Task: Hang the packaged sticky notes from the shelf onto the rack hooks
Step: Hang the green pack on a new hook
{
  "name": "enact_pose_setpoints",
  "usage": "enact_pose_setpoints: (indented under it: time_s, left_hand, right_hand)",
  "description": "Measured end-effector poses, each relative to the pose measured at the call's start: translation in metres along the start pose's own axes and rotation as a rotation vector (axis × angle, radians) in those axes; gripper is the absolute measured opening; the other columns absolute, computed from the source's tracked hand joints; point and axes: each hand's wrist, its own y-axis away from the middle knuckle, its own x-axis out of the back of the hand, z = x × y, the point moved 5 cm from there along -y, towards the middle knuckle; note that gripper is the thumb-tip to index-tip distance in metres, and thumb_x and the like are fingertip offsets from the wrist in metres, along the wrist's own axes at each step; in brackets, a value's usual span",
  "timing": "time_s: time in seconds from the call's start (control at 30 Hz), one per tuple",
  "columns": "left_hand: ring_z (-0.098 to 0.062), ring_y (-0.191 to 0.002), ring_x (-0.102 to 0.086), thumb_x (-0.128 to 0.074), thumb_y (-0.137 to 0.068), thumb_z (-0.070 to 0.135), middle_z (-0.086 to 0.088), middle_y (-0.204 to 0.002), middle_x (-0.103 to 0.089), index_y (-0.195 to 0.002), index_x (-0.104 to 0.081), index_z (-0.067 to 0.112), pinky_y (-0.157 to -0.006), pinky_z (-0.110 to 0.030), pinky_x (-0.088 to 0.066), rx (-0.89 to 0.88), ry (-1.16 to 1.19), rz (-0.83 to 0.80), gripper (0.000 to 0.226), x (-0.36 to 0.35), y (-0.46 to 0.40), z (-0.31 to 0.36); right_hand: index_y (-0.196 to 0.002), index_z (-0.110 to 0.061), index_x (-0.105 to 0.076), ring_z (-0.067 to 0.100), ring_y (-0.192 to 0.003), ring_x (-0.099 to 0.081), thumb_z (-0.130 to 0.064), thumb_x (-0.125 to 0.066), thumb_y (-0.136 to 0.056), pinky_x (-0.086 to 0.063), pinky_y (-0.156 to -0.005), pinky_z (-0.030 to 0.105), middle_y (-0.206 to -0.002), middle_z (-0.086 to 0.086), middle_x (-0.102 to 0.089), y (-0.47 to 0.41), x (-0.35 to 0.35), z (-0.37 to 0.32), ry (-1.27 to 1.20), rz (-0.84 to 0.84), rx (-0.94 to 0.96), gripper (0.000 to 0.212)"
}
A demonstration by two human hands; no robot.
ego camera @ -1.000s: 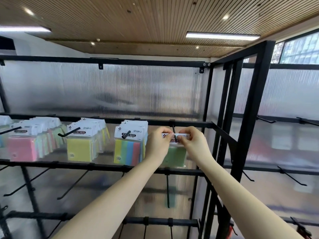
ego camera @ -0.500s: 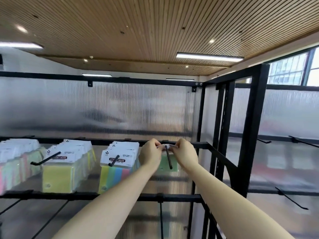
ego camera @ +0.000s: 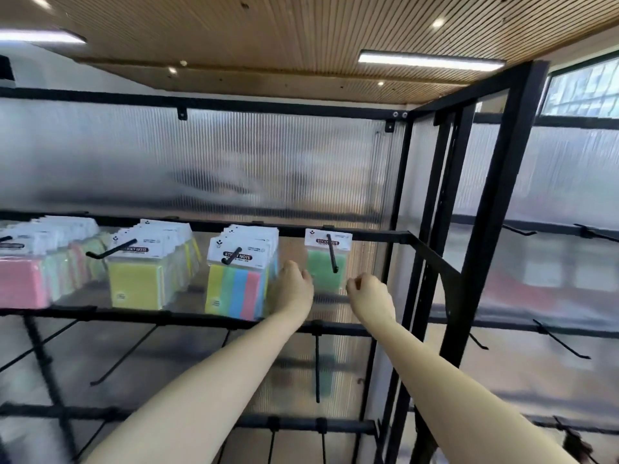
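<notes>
A single green pack of sticky notes in clear film with a white header card (ego camera: 326, 259) hangs upright, long axis vertical, face toward the room, from a thin black metal hook (ego camera: 332, 252) at the right end of the black steel rack's upper rail (ego camera: 378, 235). The card reads "STICKY NOTE" on a dark band, partly crossed by the hook.

The person's left hand (ego camera: 294, 289) sits at the pack's seven o'clock, fingers loosely curled and holding nothing; whether its knuckles brush the film cannot be told. The right hand (ego camera: 370, 296), at five o'clock and just clear of the pack, is likewise loosely curled and empty.

At nine o'clock from the green pack hangs a row of multicolour striped packs, yellow, green, blue and pink (ego camera: 239, 279), their cards also printed "STICKY NOTE". Further left are yellow packs (ego camera: 140, 279) and pink packs (ego camera: 21, 281), blurred.

Ribbed translucent plastic panels (ego camera: 201, 162) back the rack. Bare black hooks (ego camera: 316, 366) jut from the lower rails. Overhead runs a slatted wooden ceiling (ego camera: 301, 28) with a strip light (ego camera: 428, 60).
</notes>
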Motion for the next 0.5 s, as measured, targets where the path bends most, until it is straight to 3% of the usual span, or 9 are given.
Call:
enact_pose_setpoints:
  time_s: [0.07,0.17,0.23,0.37,0.43,0.5]
  left_hand:
    - [-0.023,-0.081,-0.06,-0.043,-0.098,0.023,-0.008,-0.096,-0.064,-0.096,-0.052,0.013,-0.065,-0.029,-0.044,0.009,-0.013,-0.092,0.014,-0.007,0.02,-0.012]
    - [-0.027,-0.095,-0.06,-0.044,-0.095,0.02,-0.007,-0.103,-0.064,-0.099,-0.056,0.015,-0.079,-0.035,-0.049,0.028,-0.038,-0.229,0.014,-0.016,0.052,-0.035]
    - [-0.026,-0.097,-0.06,-0.044,-0.095,0.023,-0.005,-0.107,-0.064,-0.106,-0.055,0.018,-0.076,-0.033,-0.049,0.055,-0.096,-0.279,0.016,-0.01,0.075,-0.056]
    - [-0.026,-0.102,-0.059,-0.045,-0.095,0.023,-0.004,-0.113,-0.064,-0.108,-0.059,0.018,-0.079,-0.032,-0.048,0.151,-0.142,-0.377,0.02,0.027,0.107,-0.112]
    - [-0.026,-0.099,-0.06,-0.045,-0.094,0.023,-0.004,-0.109,-0.065,-0.102,-0.061,0.019,-0.085,-0.037,-0.05,0.201,-0.125,-0.375,0.019,0.063,0.114,-0.138]
    - [-0.025,-0.095,-0.061,-0.044,-0.094,0.021,-0.005,-0.105,-0.066,-0.1,-0.062,0.018,-0.082,-0.035,-0.051,0.226,-0.109,-0.35,0.019,0.098,0.114,-0.162]
  right_hand:
    - [-0.088,-0.006,-0.056,0.026,-0.069,-0.058,-0.027,-0.043,-0.096,-0.05,-0.064,0.035,-0.079,0.006,-0.06,0.017,-0.011,0.006,0.009,-0.051,0.007,0.026]
    - [-0.085,-0.008,-0.056,0.029,-0.073,-0.059,-0.025,-0.045,-0.095,-0.049,-0.064,0.035,-0.078,0.007,-0.06,0.043,-0.035,0.005,0.031,-0.156,0.063,0.023]
    - [-0.084,-0.011,-0.054,0.028,-0.075,-0.057,-0.025,-0.045,-0.095,-0.044,-0.062,0.033,-0.079,0.005,-0.057,0.062,-0.056,0.0,0.083,-0.236,0.098,0.02]
    - [-0.083,-0.013,-0.057,0.027,-0.075,-0.057,-0.024,-0.047,-0.093,-0.044,-0.062,0.03,-0.083,0.007,-0.062,0.105,-0.102,-0.022,0.152,-0.374,0.142,0.018]
    - [-0.087,-0.013,-0.06,0.027,-0.076,-0.059,-0.026,-0.046,-0.093,-0.046,-0.063,0.03,-0.085,0.007,-0.063,0.126,-0.123,-0.043,0.173,-0.406,0.182,0.02]
    - [-0.09,-0.013,-0.061,0.029,-0.077,-0.06,-0.029,-0.047,-0.093,-0.045,-0.064,0.031,-0.086,0.008,-0.063,0.144,-0.137,-0.068,0.18,-0.419,0.214,0.021]
